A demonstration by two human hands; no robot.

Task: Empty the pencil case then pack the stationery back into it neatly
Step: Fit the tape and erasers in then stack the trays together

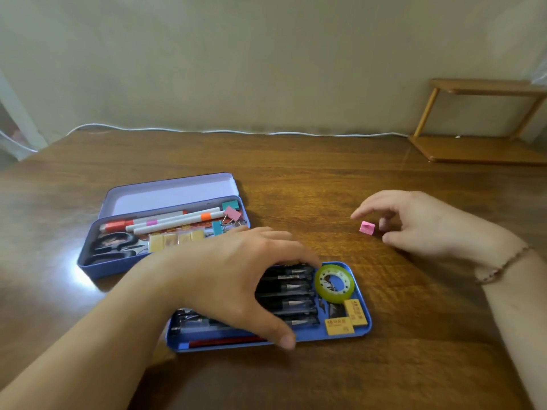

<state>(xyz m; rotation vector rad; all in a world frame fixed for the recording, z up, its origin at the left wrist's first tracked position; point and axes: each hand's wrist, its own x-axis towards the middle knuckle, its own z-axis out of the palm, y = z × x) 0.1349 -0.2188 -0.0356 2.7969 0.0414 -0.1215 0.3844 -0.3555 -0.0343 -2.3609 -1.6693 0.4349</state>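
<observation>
My dark brown wood-grain table meets a plain beige wall, a thin white cable running along its far edge and a small light-wood two-tier shelf in its far right corner.

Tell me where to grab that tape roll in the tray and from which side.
Pinch the tape roll from above: one finger down its open centre hole, thumb on the outer rim towards the tray's corner. It lies flat, with pens tight on its left and erasers near it, so side access looks cramped.
</observation>
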